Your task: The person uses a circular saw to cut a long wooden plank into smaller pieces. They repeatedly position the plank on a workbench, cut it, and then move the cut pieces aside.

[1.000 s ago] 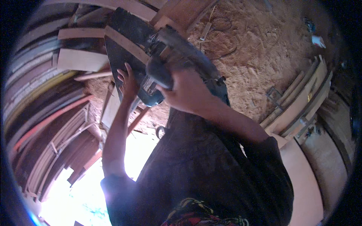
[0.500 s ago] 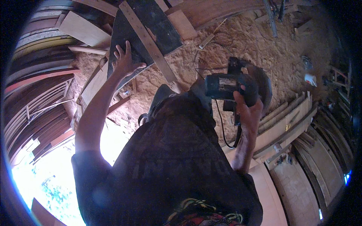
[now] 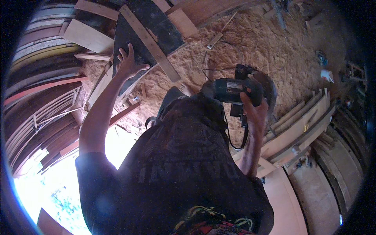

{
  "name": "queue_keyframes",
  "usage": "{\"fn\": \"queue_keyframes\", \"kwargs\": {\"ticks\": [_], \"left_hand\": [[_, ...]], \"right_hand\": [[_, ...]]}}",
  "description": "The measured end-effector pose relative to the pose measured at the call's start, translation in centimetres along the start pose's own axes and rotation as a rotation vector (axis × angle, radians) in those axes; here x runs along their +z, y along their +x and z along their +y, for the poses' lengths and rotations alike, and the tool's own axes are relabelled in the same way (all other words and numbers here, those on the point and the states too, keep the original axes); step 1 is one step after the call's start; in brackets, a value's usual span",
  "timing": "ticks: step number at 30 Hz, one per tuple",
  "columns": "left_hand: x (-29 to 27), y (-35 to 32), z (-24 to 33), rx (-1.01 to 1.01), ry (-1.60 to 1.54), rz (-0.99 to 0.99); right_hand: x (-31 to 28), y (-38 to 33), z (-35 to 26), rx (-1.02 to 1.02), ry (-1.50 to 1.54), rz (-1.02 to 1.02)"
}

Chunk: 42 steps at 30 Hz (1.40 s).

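My right hand (image 3: 255, 111) is wrapped round the handle of a dark corded circular saw (image 3: 234, 90), its rounded guard turned to the right. The saw is held up in front of my body, apart from the boards. A black cord (image 3: 234, 146) loops down below it. To the left, my left hand (image 3: 129, 66) has its fingers spread over a dark flat board (image 3: 166, 24); whether the palm presses on it I cannot tell. A narrow wooden plank (image 3: 145, 39) lies slantwise across that board, to the right of my fingers.
Sawdust covers the floor (image 3: 270, 43). Stacked boards (image 3: 49, 84) line the left side, and long planks (image 3: 301, 121) stand at the right. A thin stick with a small wood block (image 3: 214, 40) lies ahead, near the cord. A white container (image 3: 326, 75) sits far right.
The view has shifted slightly. The saw in my right hand has moved a little left and tipped slightly. My left hand keeps its spread pose over the board.
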State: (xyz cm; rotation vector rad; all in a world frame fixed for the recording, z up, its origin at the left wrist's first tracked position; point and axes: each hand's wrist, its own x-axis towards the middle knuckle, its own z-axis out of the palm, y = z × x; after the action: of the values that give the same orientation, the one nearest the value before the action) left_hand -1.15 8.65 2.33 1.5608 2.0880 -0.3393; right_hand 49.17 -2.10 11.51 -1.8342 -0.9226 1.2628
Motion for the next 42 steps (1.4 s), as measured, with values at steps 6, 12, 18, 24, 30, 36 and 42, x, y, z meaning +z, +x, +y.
{"fn": "queue_keyframes", "kwargs": {"ticks": [6, 12, 18, 24, 30, 36, 42], "left_hand": [[0.1, 0.5, -0.3, 0.023, -0.013, 0.003], [0.3, 0.7, -0.4, 0.006, -0.017, 0.009], [0.6, 1.2, -1.0, 0.017, -0.001, 0.03], [0.0, 1.1, -0.3, 0.013, -0.005, -0.023], [0.3, 1.1, -0.7, 0.038, -0.026, -0.008], [0.3, 1.1, -0.5, 0.05, -0.029, -0.006], [0.7, 0.8, -0.6, 0.026, -0.031, 0.036]], "right_hand": [[2.9, -0.6, -2.3, -0.144, 0.018, -0.045], [4.5, -0.5, -3.4, -0.033, -0.002, -0.164], [6.3, -0.3, -2.3, -0.134, -0.063, -0.159], [7.2, -0.9, -2.6, -0.148, -0.087, -0.156], [7.7, -1.6, -3.7, -0.138, -0.053, -0.168], [8.0, -1.8, -4.0, -0.109, -0.009, -0.203], [9.6, -2.5, -6.0, -0.213, -0.116, -0.224]]}}
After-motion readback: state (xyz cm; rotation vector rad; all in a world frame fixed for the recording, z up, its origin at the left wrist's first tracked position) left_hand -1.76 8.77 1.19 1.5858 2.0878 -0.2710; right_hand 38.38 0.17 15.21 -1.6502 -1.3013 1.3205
